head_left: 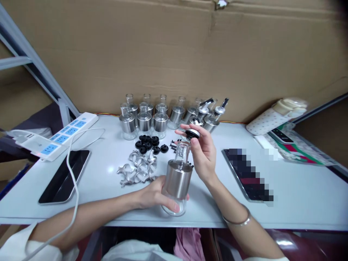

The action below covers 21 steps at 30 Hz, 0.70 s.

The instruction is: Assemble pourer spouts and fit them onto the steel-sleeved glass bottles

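Observation:
My left hand [160, 197] is wrapped round the lower part of a glass bottle [178, 179] with a steel sleeve, which stands near the table's front edge, leaning slightly. Just above its open neck, my right hand [203, 150] pinches a pourer stopper [192, 133] with a black rubber base and a silver top. A small gap seems to part stopper and neck. Left of the bottle lie a pile of silver spout pieces [138, 168] and a cluster of black rubber stoppers [148, 144]. Small black parts [174, 145] are partly hidden behind the bottle and my right hand.
Several steel-sleeved bottles [129, 123] stand in rows at the back, a few topped with pourers [219, 108]. On the left are a power strip [72, 132], a white cable [71, 170] and a dark tablet [65, 177]. A phone [244, 174] and tumbler [272, 117] lie right.

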Motion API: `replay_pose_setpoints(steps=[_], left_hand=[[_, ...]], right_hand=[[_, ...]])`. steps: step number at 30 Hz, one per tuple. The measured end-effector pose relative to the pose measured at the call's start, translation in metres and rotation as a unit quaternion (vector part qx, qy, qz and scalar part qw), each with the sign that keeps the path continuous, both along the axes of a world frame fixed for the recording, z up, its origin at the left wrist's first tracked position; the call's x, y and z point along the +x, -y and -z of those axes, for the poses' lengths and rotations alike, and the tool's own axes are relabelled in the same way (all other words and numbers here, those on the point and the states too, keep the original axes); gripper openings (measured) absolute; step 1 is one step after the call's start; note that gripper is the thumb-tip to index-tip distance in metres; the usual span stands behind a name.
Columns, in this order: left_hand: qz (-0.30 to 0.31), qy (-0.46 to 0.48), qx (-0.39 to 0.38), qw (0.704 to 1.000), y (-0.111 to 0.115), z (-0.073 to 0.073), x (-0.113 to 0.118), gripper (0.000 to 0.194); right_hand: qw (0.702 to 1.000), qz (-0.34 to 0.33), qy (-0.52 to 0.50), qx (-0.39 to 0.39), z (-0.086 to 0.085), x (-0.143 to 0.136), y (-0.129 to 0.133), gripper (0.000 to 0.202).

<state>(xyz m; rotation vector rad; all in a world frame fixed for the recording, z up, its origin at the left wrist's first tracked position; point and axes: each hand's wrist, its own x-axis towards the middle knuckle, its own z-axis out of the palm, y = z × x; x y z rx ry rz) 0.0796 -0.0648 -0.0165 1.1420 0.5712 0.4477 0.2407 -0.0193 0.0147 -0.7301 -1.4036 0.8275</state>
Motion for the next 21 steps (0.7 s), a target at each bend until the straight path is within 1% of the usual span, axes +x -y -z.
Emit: replay_pose_setpoints(steps=[3, 8, 14, 18, 21], left_hand=[[0.004, -0.014, 0.003, 1.0, -0.001, -0.002, 0.0, 0.044], [0.005, -0.003, -0.023, 1.0, -0.001, -0.001, 0.001, 0.044], [0.008, 0.006, -0.02, 1.0, -0.001, 0.0, 0.001, 0.042], [0.011, 0.0, -0.013, 1.0, 0.0, 0.003, 0.0, 0.045], [0.005, -0.012, -0.021, 1.0, 0.002, 0.003, 0.0, 0.046]], right_hand=[[1.0, -0.015, -0.011, -0.011, 0.0, -0.002, 0.004, 0.029], [0.999, -0.025, -0.003, -0.024, 0.002, -0.002, 0.01, 0.035], [0.999, -0.039, 0.015, -0.01, -0.001, -0.001, 0.012, 0.029], [0.999, -0.037, 0.028, 0.028, 0.001, -0.001, 0.014, 0.025], [0.998, -0.058, 0.028, 0.03, 0.004, -0.005, 0.017, 0.031]])
